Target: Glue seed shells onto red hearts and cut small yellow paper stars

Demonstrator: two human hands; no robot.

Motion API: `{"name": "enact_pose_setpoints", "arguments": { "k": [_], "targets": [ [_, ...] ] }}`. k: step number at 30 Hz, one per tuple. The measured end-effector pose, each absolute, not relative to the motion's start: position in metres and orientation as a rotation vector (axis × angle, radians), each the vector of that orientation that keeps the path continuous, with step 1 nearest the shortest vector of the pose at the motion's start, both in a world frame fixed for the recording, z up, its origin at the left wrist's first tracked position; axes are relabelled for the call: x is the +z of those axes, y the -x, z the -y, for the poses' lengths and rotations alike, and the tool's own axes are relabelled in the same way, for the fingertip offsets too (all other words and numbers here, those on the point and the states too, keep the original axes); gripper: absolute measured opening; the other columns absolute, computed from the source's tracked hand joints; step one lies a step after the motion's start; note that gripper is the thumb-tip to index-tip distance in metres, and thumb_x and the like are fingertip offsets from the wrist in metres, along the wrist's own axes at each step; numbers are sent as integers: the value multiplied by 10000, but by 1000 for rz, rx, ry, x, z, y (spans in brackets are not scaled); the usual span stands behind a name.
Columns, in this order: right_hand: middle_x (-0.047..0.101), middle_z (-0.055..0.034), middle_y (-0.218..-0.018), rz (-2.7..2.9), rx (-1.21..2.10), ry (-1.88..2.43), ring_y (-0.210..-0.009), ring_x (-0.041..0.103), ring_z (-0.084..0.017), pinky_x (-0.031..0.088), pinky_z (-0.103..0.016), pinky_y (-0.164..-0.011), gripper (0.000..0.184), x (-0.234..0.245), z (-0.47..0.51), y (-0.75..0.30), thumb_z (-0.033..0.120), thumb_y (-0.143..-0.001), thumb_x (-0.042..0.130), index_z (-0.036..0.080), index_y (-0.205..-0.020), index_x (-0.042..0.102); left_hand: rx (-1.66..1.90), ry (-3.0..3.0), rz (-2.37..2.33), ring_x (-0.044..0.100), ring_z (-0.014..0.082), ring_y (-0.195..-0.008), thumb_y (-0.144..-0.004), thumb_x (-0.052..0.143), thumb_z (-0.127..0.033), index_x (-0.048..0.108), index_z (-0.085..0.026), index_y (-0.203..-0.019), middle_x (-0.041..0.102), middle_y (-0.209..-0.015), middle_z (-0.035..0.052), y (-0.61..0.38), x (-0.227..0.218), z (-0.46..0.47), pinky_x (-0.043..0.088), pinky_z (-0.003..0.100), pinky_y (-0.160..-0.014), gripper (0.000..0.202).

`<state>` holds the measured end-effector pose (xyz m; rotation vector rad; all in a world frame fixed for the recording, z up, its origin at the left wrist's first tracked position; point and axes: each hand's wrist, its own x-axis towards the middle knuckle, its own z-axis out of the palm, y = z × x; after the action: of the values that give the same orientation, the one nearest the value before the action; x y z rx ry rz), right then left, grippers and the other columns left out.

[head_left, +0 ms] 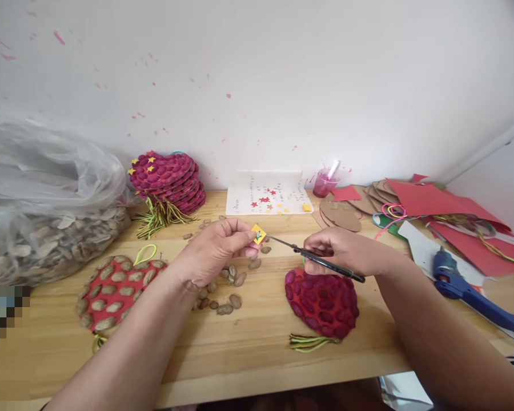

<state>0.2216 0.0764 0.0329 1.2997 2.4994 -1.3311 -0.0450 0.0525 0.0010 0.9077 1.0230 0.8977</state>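
Observation:
Between thumb and fingers, my left hand (225, 245) pinches a small yellow paper square (259, 233) with a dark star-like mark on it. My right hand (340, 251) is closed around black-handled scissors (317, 260), whose blades reach the square's right corner. Whether the blades have cut into the paper I cannot tell. Below my right hand lies a heart covered in purple-painted peanut shells (323, 302), with a yellow-green tassel (312, 341). Under my left forearm is a red heart with unpainted peanut shells (115, 291), partly hidden. Loose peanut shells (235, 301) lie between the two hearts.
A clear bag of peanut shells (47, 228) stands at left, beside stacked purple hearts (171, 182). Behind my hands is white paper (244, 191) with small red stars. A cup of pink paint (324, 184), cardboard pieces (342, 214), red sheets (432, 202) and a blue glue gun (475, 299) occupy the right.

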Motion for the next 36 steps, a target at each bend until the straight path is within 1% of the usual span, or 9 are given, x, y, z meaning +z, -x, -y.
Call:
{"name": "enact_pose_setpoints", "arguments": {
  "k": [3, 7, 11, 16, 20, 24, 29, 36],
  "targets": [
    [319, 60, -628, -2463, -1341, -1300, -561, 290, -92, 208, -262, -518, 353, 34, -76, -221, 460, -834, 636, 182, -673, 490, 847, -910, -1046, 641, 115, -668, -602, 882, -381, 640, -137, -722, 720, -749, 62, 45, 3, -52, 507, 222, -664, 364],
    [401, 48, -636, -2451, -1327, -1302, -566, 337, -98, 227, -263, -521, 333, 33, -78, -225, 477, -839, 639, 168, -727, 584, 850, -869, -1060, 647, 107, -664, -594, 887, -323, 637, -136, -691, 724, -743, 58, 46, 6, -53, 514, 218, -680, 327],
    [462, 31, -663, -2435, -1332, -1259, -578, 369, -105, 260, -263, -528, 347, 35, -79, -229, 502, -845, 638, 163, -774, 624, 848, -853, -1069, 654, 109, -676, -605, 881, -301, 644, -135, -688, 734, -782, 67, 46, 5, -53, 524, 224, -692, 301],
    [432, 38, -651, -2419, -1316, -1237, -577, 368, -105, 276, -251, -520, 371, 35, -79, -228, 523, -805, 677, 174, -726, 580, 823, -922, -1042, 659, 133, -678, -636, 866, -332, 669, -142, -658, 726, -754, 88, 45, 0, -53, 538, 243, -669, 274],
    [394, 48, -640, -2421, -1337, -1241, -572, 351, -101, 271, -244, -513, 404, 35, -78, -226, 550, -790, 681, 181, -701, 542, 799, -950, -1030, 671, 148, -673, -635, 869, -343, 693, -142, -657, 717, -732, 99, 44, -3, -53, 540, 230, -635, 268],
    [372, 58, -630, -2409, -1311, -1258, -565, 334, -95, 259, -241, -503, 428, 35, -77, -226, 556, -779, 692, 186, -671, 505, 794, -951, -1038, 668, 145, -654, -637, 868, -330, 696, -151, -650, 711, -714, 92, 44, -4, -52, 533, 214, -588, 248],
    [371, 60, -633, -2353, -1312, -1246, -565, 331, -93, 257, -239, -496, 442, 35, -77, -226, 583, -772, 689, 187, -681, 515, 793, -962, -1064, 664, 146, -640, -633, 867, -306, 694, -151, -657, 709, -691, 90, 44, -3, -51, 528, 215, -573, 233],
    [364, 59, -614, -2351, -1300, -1272, -546, 323, -90, 238, -240, -486, 477, 36, -76, -225, 608, -749, 694, 186, -645, 496, 754, -996, -1034, 637, 119, -595, -650, 847, -261, 691, -156, -647, 708, -688, 69, 45, -2, -52, 506, 189, -539, 188]
  ]
}}
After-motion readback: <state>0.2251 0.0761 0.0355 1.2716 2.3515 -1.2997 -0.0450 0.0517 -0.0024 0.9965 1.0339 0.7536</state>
